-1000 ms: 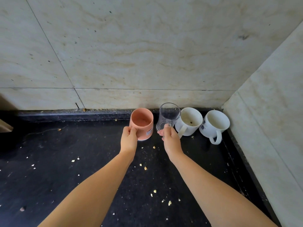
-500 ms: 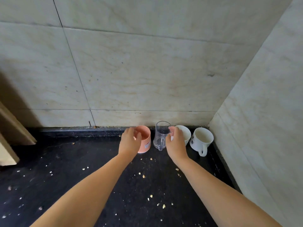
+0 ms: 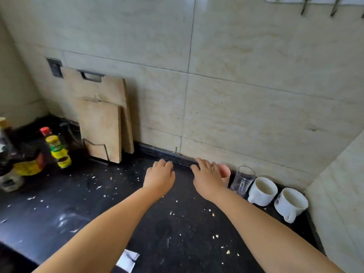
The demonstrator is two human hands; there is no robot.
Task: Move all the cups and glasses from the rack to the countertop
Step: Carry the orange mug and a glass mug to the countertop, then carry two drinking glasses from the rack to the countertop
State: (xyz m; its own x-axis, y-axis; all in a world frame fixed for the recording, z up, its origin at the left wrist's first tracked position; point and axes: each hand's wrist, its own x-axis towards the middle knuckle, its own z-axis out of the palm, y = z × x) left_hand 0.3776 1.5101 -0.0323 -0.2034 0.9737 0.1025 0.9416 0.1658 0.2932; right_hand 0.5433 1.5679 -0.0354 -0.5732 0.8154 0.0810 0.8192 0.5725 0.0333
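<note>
Head view. Four vessels stand upright in a row on the dark desk along the back wall, toward the right corner: a pink cup, a glass, a first mug and a second mug. The right hand partly hides the pink cup.

Change since half a second ago: the left hand then rested on the pink cup and the right hand was at the glass. Both hands have now released and moved left. The left hand sits well clear of the row, empty, with loosely bent fingers. The right hand is empty, fingers extended and relaxed; contact with the pink cup behind it cannot be determined. The view has also swung left and up, bringing into frame two cutting boards leaning on the wall, bottles at the left, and hooks at the top right.

Assessment: the pink cup and the glass are placed. No rack is in view, so whether more cups remain there cannot be determined. The likely next step is a return to the rack. Crumbs litter the desk; they pose little risk to vessel stability.
</note>
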